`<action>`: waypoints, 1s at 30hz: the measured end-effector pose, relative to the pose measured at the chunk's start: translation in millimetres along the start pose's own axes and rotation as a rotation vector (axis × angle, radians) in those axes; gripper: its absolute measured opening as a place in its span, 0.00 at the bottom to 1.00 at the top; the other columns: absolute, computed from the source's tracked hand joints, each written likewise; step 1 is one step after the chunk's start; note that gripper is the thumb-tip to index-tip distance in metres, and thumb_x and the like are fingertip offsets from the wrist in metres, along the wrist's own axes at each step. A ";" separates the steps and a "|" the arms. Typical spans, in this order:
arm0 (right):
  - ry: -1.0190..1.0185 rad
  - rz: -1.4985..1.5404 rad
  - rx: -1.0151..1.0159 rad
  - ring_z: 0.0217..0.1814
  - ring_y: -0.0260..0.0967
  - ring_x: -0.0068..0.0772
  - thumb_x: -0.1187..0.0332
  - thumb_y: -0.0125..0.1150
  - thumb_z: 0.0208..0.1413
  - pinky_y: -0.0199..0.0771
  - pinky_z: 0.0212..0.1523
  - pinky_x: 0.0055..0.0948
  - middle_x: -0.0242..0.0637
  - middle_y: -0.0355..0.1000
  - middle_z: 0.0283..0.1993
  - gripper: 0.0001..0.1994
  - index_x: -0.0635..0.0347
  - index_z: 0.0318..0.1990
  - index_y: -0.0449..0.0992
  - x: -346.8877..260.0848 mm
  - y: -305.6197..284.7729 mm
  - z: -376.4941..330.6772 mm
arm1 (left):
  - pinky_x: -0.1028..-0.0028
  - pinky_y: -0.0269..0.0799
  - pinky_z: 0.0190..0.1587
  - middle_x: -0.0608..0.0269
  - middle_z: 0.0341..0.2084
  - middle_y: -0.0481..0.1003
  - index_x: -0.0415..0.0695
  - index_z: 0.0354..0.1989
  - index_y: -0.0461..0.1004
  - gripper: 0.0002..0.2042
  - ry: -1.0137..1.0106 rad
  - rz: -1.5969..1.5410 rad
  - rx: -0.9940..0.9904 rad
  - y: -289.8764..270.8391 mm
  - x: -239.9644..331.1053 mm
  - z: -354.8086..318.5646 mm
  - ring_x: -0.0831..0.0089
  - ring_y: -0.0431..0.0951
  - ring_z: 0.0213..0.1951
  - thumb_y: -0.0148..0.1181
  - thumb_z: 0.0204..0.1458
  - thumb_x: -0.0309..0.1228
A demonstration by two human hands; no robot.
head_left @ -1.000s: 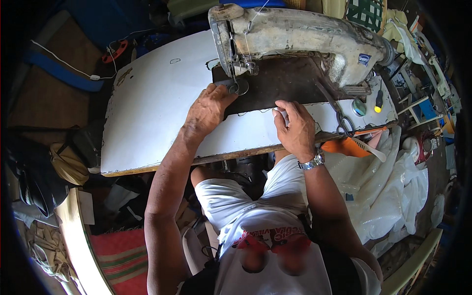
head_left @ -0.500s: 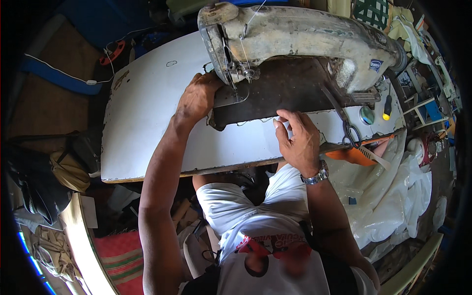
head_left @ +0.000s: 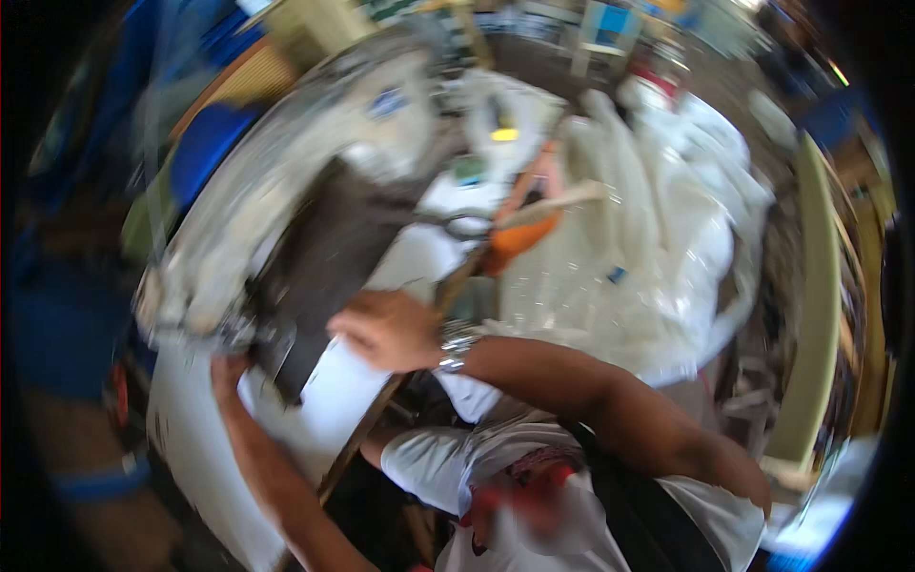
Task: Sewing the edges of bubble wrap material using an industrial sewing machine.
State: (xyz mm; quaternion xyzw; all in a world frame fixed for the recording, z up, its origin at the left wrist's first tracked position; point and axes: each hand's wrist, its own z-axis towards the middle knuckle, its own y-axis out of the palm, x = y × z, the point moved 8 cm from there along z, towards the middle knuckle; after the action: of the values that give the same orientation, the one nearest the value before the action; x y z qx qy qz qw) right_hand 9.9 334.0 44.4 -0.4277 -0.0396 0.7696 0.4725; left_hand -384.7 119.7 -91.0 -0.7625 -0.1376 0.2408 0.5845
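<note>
A worn, whitish sewing machine [head_left: 295, 157] stretches diagonally over its dark bed [head_left: 329, 243] on the left side of the head view. My left hand [head_left: 229, 372] reaches up to the needle end, where the machine's head covers most of its fingers. Over the white tabletop's [head_left: 338, 405] near edge is my right hand [head_left: 386, 329], with a metal watch on the wrist; its fingers look curled but are smeared by motion. Scissors [head_left: 467, 225] lie beyond it, their ring handles toward the table's edge. Nothing can be made out in either hand.
Past the scissors lie a small round greenish container [head_left: 467, 171] and a yellow-ended screwdriver [head_left: 503, 134]. An orange piece [head_left: 522, 243] sticks out at the table's edge. Crumpled translucent plastic sheeting [head_left: 629, 238] spreads to the right, with a pale yellow-green board [head_left: 810, 305] beyond.
The whole view has swung to the right and blurred, so the machine now appears tilted at the left. My left hand remains by the needle end; my right hand remains near the table's front edge.
</note>
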 end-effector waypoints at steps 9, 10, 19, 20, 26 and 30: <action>-0.014 0.019 -0.007 0.37 0.74 0.44 0.66 0.59 0.59 0.75 0.34 0.44 0.36 0.72 0.31 0.04 0.53 0.35 0.72 0.3 -24.5 -22.7 | 0.60 0.72 0.56 0.41 0.54 0.78 0.32 0.57 0.76 0.20 -0.521 -0.745 0.886 -76.9 -13.2 -94.9 0.49 0.79 0.53 0.51 0.64 0.34; -0.025 0.046 -0.007 0.37 0.75 0.44 0.66 0.59 0.59 0.75 0.34 0.44 0.36 0.73 0.32 0.04 0.53 0.35 0.73 2.4 -31.2 -27.3 | 0.60 0.72 0.56 0.41 0.54 0.78 0.32 0.57 0.76 0.20 -0.513 -0.737 0.882 -81.2 4.2 -102.0 0.49 0.79 0.53 0.51 0.64 0.34; -0.008 0.110 0.021 0.35 0.75 0.45 0.63 0.64 0.60 0.75 0.36 0.43 0.38 0.76 0.33 0.08 0.50 0.45 0.83 84.6 -171.1 -183.1 | 0.65 0.74 0.55 0.45 0.53 0.76 0.30 0.59 0.72 0.21 -0.772 -0.909 0.606 -35.1 34.1 -203.8 0.57 0.79 0.51 0.50 0.67 0.35; 0.046 0.153 -0.038 0.39 0.77 0.47 0.66 0.63 0.60 0.78 0.40 0.43 0.42 0.79 0.39 0.09 0.53 0.46 0.83 140.0 -176.0 -219.1 | 0.66 0.75 0.55 0.46 0.52 0.76 0.29 0.58 0.73 0.20 -0.679 -0.992 0.675 -29.2 31.5 -207.8 0.59 0.79 0.51 0.52 0.67 0.35; 1.429 -0.350 -0.245 0.46 0.78 0.60 0.44 0.59 0.61 0.77 0.48 0.51 0.60 0.79 0.43 0.28 0.66 0.43 0.81 381.6 -264.6 -515.8 | 0.70 0.78 0.51 0.55 0.46 0.79 0.33 0.54 0.77 0.16 -0.626 -0.386 0.624 -57.2 126.5 -211.4 0.67 0.79 0.47 0.54 0.66 0.33; 1.725 -0.266 -0.326 0.56 0.76 0.61 0.36 0.56 0.59 0.76 0.56 0.48 0.59 0.78 0.53 0.35 0.66 0.50 0.81 388.7 -266.7 -566.2 | 0.70 0.80 0.44 0.55 0.43 0.80 0.36 0.52 0.79 0.15 -0.701 -0.712 0.976 -78.1 199.5 -238.8 0.68 0.80 0.41 0.55 0.67 0.34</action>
State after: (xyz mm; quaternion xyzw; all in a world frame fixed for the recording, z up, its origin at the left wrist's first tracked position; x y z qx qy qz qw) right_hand 515.8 582.4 -430.2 -0.9126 0.1718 0.1027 0.3566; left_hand -84.2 42.5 -9.4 -0.1987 -0.4357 0.3007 0.8248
